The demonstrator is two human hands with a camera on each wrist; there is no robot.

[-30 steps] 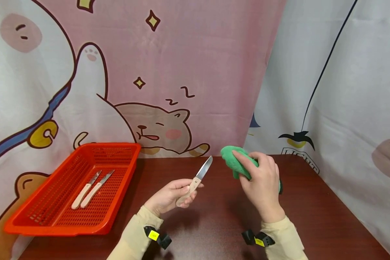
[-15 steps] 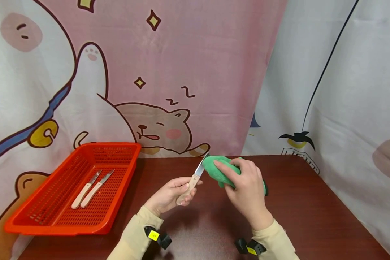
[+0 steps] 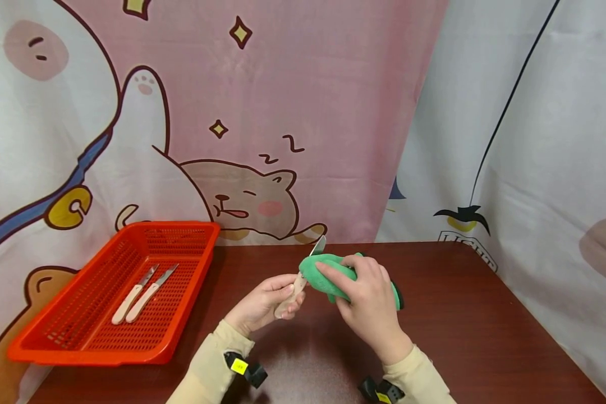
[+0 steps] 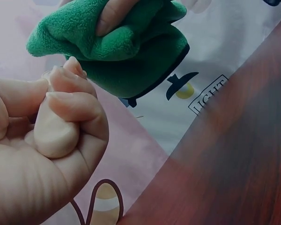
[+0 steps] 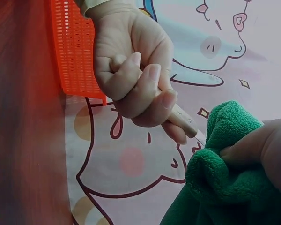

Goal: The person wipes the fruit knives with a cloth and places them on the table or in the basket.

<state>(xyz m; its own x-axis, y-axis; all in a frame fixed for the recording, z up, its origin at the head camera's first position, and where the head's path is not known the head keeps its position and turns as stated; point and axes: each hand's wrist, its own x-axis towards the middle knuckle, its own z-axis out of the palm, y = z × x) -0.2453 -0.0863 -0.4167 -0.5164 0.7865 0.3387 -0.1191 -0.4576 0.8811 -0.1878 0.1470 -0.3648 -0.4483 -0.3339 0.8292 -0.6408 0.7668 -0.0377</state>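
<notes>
My left hand [image 3: 267, 303] grips a knife by its cream handle [image 3: 291, 297], fingers curled round it. The blade [image 3: 319, 246] points up and away, and only its tip shows above a green cloth [image 3: 323, 275]. My right hand [image 3: 371, 303] holds that folded cloth against the blade, just above the handle. From the left wrist side, the handle's rounded end [image 4: 56, 136] pokes out of the fist below the cloth [image 4: 122, 47]. In the right wrist view the thumb [image 5: 253, 147] presses into the cloth, and a sliver of blade shows beside the handle [image 5: 183, 123].
An orange-red perforated basket [image 3: 182, 314] stands at the left of the dark wooden table [image 3: 464, 336]. Two knives [image 3: 140, 294] with pale handles lie side by side in it. A cartoon-printed curtain [image 3: 333, 112] hangs behind the table and along its right side.
My right hand has brought the green cloth leftward and down from beside the knife onto its blade, sliding toward the handle. The left hand with the knife has stayed nearly still.
</notes>
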